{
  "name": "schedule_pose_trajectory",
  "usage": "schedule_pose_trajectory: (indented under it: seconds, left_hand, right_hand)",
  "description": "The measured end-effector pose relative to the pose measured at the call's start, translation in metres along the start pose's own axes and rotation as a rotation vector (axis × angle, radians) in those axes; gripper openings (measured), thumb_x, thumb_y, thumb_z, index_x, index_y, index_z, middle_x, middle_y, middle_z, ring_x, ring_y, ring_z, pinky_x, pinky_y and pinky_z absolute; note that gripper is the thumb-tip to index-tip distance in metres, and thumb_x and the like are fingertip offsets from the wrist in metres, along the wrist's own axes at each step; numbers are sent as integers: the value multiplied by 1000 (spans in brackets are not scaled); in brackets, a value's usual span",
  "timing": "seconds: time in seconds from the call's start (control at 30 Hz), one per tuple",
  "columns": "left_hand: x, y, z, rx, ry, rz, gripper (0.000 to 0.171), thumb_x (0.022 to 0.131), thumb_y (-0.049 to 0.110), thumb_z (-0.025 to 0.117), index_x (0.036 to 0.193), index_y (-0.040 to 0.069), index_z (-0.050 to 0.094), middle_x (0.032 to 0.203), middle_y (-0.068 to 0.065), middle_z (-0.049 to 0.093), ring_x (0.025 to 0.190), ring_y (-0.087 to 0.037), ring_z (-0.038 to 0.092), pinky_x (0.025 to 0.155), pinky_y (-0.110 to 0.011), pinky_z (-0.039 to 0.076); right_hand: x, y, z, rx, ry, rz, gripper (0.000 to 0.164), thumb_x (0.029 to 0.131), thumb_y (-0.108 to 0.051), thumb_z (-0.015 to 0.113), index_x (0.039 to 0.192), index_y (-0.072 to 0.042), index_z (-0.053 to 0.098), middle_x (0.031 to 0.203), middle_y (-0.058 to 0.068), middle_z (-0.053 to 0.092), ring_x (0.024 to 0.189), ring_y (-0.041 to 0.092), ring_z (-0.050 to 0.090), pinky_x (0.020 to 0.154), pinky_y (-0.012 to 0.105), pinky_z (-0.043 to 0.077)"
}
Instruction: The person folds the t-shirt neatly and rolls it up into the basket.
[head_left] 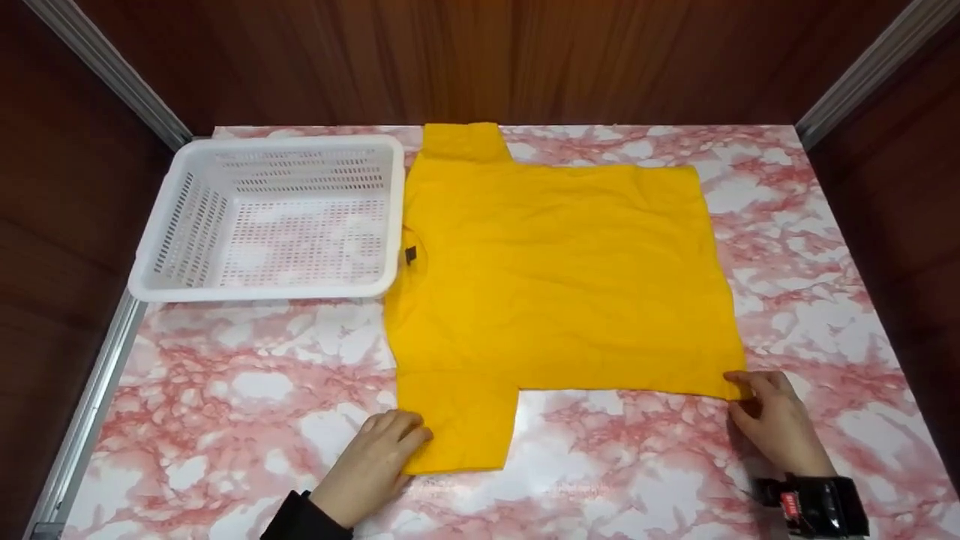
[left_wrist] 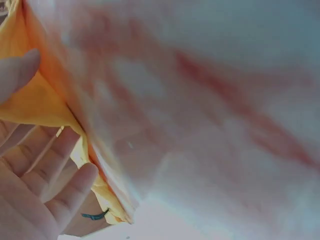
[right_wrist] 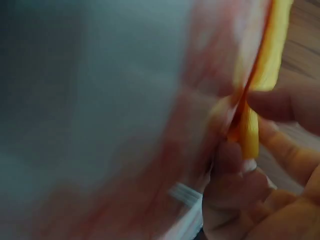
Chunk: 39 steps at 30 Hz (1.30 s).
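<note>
A yellow short-sleeved T-shirt (head_left: 577,270) lies spread flat on its side, collar toward the basket and hem to the right. At the outer corner of the near sleeve (head_left: 469,424) rests my left hand (head_left: 384,454), its fingers loosely extended over the sleeve's edge; the left wrist view shows the thumb on the yellow cloth and the other fingers spread apart. My right hand (head_left: 780,424) pinches the near corner of the hem, and in the right wrist view the yellow edge (right_wrist: 250,125) sits between thumb and fingers. A small dark label (head_left: 410,255) shows inside the collar.
A white perforated plastic basket (head_left: 274,292) with nothing inside stands at the back left, its right rim against the collar side. Underneath is a red-and-white marbled tabletop (head_left: 255,405). Dark wood panels (head_left: 480,60) with metal corner strips enclose the back and sides.
</note>
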<state>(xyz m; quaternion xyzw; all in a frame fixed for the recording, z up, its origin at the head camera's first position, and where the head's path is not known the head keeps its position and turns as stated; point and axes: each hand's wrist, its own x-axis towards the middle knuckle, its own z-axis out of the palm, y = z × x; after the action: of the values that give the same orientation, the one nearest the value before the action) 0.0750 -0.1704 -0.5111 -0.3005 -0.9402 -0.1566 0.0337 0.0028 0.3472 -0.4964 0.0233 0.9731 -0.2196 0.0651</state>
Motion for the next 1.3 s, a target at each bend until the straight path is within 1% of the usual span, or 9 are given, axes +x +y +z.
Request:
schedule_pose_trajectory:
  seconds: [0.1,0.33,0.53,0.63,0.73,0.87,1.07,1.2,1.3]
  left_hand:
    - [-2,4,1,62,12,24,40,69,19,78,106,15,63,115,-8,58,107,-25,53,89,-42,44]
    - [-3,8,1,102,32,39,28,76,25,75,100,14,69,115,-10,61,106,-27,55,87,-41,45]
    - [-1,6,2,84,81,37,17,78,20,73,95,15,72,110,-8,64,100,-25,59,81,-38,47]
    - [0,6,2,104,97,42,16,76,14,73,92,15,70,107,-6,65,96,-24,60,78,-36,48]
    - [1,7,1,130,101,47,17,75,9,70,91,14,68,105,-5,67,94,-22,62,77,-35,48]
    - [3,8,-3,134,85,55,16,77,8,67,92,13,65,99,-3,69,89,-19,63,76,-34,47]
    - [10,9,-11,75,68,55,6,83,11,65,85,13,60,77,4,64,72,-11,61,69,-29,44]
    - [15,10,-16,26,44,43,6,85,12,64,84,13,58,72,4,64,67,-11,60,67,-28,43]
    - [17,10,-19,4,35,40,7,86,13,64,84,13,58,70,4,62,64,-11,59,65,-28,43]
  right_hand:
    - [-2,0,0,-34,-4,-4,40,83,-6,66,121,-1,57,108,21,44,83,30,47,72,45,42]
    - [-1,0,-2,-73,64,-34,35,80,-6,71,114,-1,64,91,13,45,70,22,43,59,26,34]
    - [4,1,-2,-92,121,-101,28,78,-7,75,105,-2,68,83,8,43,65,19,40,55,23,32]
    - [8,3,-2,-93,161,-150,22,78,-6,75,99,-3,71,81,6,44,63,17,39,54,22,33]
    - [10,5,-4,-89,169,-172,18,79,-5,74,97,-3,71,81,7,44,63,17,40,55,22,35]
    - [12,7,-5,-99,159,-170,17,82,-6,71,98,0,69,83,9,45,65,20,43,59,27,40]
    - [11,7,-5,-131,90,-92,17,91,-11,60,106,-3,58,91,19,44,67,29,49,63,47,47]
    - [9,9,-6,-93,97,-121,16,96,-11,53,110,-4,51,93,26,55,71,37,57,69,57,48]
    - [8,10,-9,-37,124,-152,16,95,-11,54,109,-3,51,91,22,64,76,34,61,73,55,49]
